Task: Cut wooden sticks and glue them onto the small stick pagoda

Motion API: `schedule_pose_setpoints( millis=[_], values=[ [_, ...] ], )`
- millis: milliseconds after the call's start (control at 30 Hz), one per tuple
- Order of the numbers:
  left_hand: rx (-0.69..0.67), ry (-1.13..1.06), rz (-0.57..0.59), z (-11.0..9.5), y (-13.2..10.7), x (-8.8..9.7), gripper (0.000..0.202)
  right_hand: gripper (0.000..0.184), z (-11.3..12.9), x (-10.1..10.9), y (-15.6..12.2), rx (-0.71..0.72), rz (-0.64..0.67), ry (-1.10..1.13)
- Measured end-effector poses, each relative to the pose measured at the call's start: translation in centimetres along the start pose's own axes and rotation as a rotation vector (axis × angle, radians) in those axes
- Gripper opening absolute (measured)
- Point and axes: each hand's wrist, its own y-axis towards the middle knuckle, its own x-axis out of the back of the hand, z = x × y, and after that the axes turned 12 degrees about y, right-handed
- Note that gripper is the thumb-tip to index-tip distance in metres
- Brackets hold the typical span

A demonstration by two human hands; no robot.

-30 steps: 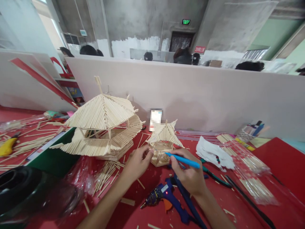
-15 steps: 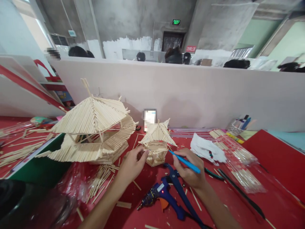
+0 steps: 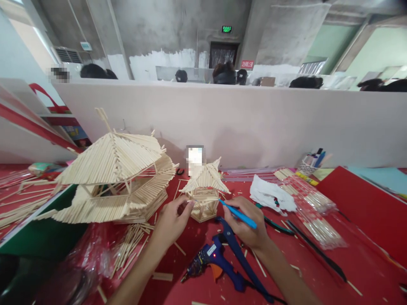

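Note:
In front of the small pavilion model (image 3: 205, 182), built of thin wooden sticks, my left hand (image 3: 171, 218) pinches one end of a thin wooden stick (image 3: 206, 200). The stick lies level across the view of the pavilion's open middle; whether it touches the model I cannot tell. My right hand (image 3: 246, 220) grips a blue pen (image 3: 240, 214), its tip at the stick's right end. A blue hot glue gun (image 3: 219, 258) with a lit red light rests below, beside blue-handled pliers or cutters (image 3: 238, 254). To the left stands a larger pavilion model (image 3: 111, 169).
Loose sticks (image 3: 129, 248) lie left of my forearm. Bagged sticks (image 3: 321, 220), a white cloth (image 3: 271, 195) and a pen basket (image 3: 310, 163) are at the right. A white partition (image 3: 270, 123) closes off the back, with people's heads beyond it.
The whole view has shifted slightly, so things appear a little further left. Both hands keep their hold on the stick and the pen, with the pen tip still at the stick's end.

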Motion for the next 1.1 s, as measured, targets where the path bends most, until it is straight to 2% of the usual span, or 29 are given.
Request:
schedule_pose_setpoints(
  millis=[967, 1100],
  values=[
    [0.006, -0.017, 0.028, -0.11, 0.28, 0.17, 0.036, 0.009, 0.07, -0.38, 0.06, -0.008, 0.016, 0.028],
    [0.013, -0.001, 0.027, 0.13, 0.19, 0.05, 0.037, 0.012, 0.37, -0.14, 0.18, 0.034, 0.031, 0.052]
  ],
)
